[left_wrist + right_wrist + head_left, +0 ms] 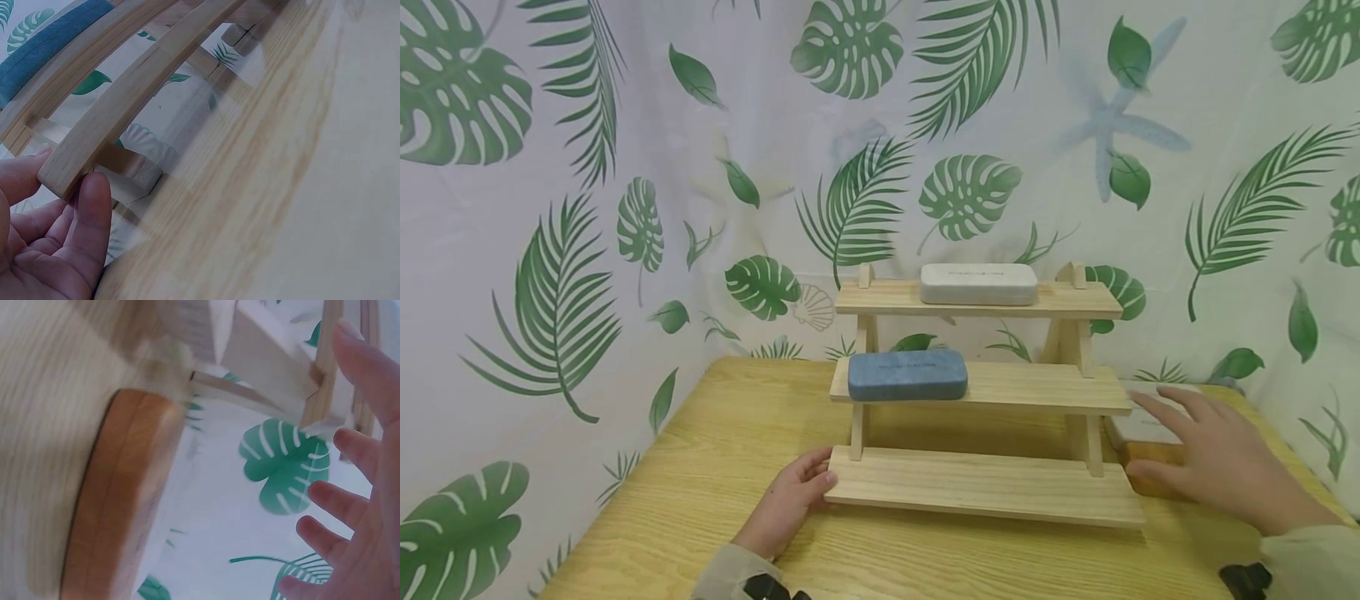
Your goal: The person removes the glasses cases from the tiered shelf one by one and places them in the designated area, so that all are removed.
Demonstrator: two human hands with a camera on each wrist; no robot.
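Note:
A three-tier wooden display rack (985,483) stands on the table. My left hand (788,502) grips the left end of its lowest board, thumb on one side and fingers beneath in the left wrist view. A pale grey glasses case (978,284) lies on the top tier and a blue glasses case (907,375) on the left of the middle tier. My right hand (1221,458) hovers with spread fingers beside the rack's right end, near a brown case (125,487) on the table. A pale lettered surface shows above the brown; whether it is a second case I cannot tell.
The wood-grain table (700,475) extends left and in front of the rack. A leaf-patterned cloth (647,208) hangs behind and along the sides. Upright wooden supports (1084,350) join the tiers.

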